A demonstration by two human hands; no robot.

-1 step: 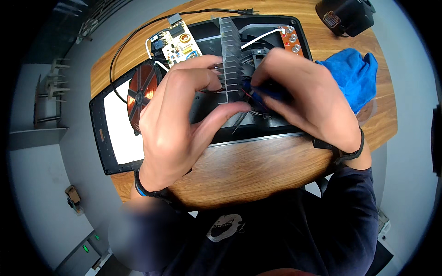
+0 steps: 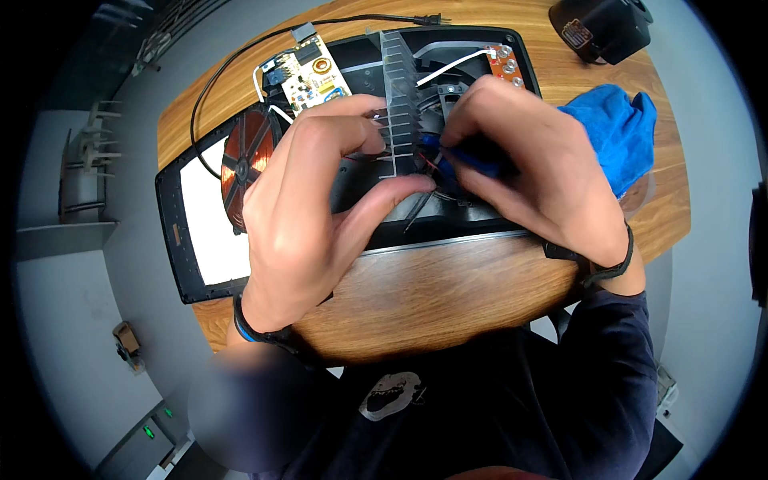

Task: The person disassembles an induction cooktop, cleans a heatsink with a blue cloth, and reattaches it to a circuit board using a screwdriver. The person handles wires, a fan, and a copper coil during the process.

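Observation:
My left hand (image 2: 300, 188) grips a grey finned heat sink (image 2: 398, 104), fingers on its left face and thumb at its near edge. The heat sink stands upright on its edge over an open black appliance housing (image 2: 364, 76). Just right of it, my right hand (image 2: 532, 152) is closed on a blue-handled tool (image 2: 478, 157) whose kind my fingers hide. Thin dark wires (image 2: 417, 210) show below the heat sink, near my left thumb. A round copper coil (image 2: 246, 164) and a yellowish circuit board (image 2: 316, 76) lie left of the heat sink.
A small orange board (image 2: 504, 62) sits in the housing's far right corner, with a white cable (image 2: 452, 67) running to it. Right of the housing lies a blue cloth (image 2: 612, 132). A black device (image 2: 602, 28) stands at the far right; a power cord (image 2: 320, 22) curves behind.
My right hand has shifted very slightly up and to the right, with more blue showing by its fingertips. The heat sink and my left hand look almost unmoved.

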